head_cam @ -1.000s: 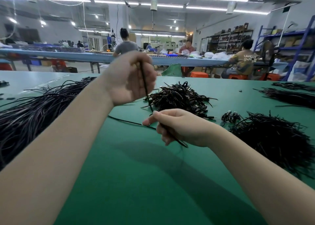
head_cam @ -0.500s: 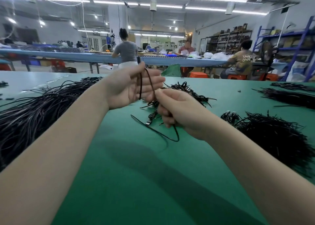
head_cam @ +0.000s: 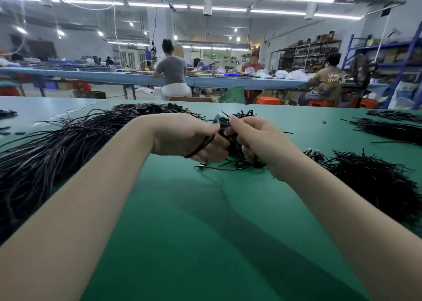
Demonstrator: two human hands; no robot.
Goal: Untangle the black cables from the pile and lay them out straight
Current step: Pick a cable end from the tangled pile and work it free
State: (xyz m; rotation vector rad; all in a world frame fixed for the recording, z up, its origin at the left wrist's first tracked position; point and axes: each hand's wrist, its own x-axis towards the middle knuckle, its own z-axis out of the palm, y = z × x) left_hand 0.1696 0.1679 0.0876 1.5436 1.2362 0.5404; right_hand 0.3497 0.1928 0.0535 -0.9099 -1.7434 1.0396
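Note:
A small tangled pile of black cables (head_cam: 237,116) lies at the middle of the green table (head_cam: 205,221), mostly hidden behind my hands. My left hand (head_cam: 187,136) holds a black cable (head_cam: 201,146) that runs across its palm side. My right hand (head_cam: 255,138) is curled over the pile and grips cables from it, fingertips meeting the left hand's. One loose cable (head_cam: 228,168) with a metal plug end trails on the table just in front of both hands.
A long spread of straightened black cables (head_cam: 57,145) fills the left of the table. Another heap of black cables (head_cam: 374,182) lies at the right, more bundles (head_cam: 392,129) farther right. People sit at a blue bench behind.
Both hands have dropped from in front of me down and forward onto the central pile. The single cable stretched between them now hangs from the left hand; the right hand has gone into the pile.

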